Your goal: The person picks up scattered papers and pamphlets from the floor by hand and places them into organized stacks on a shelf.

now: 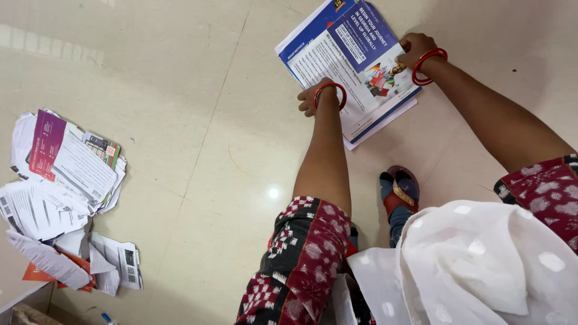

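A stack of blue and white printed leaflets (349, 60) lies on the pale tiled floor (198, 132) at the top of the head view. My left hand (313, 99), with a red bangle on the wrist, grips the stack's near left edge. My right hand (414, 48), also wearing a red bangle, holds the stack's right edge with its fingers curled around it. Both arms reach forward from red patterned sleeves. A white dotted cloth (475, 265) hangs in front of me at the lower right.
A messy heap of loose papers and leaflets (63, 192) lies on the floor at the left. My foot in a blue and red sandal (397, 195) stands below the stack. A wall edge or low ledge (24, 301) shows at the bottom left corner.
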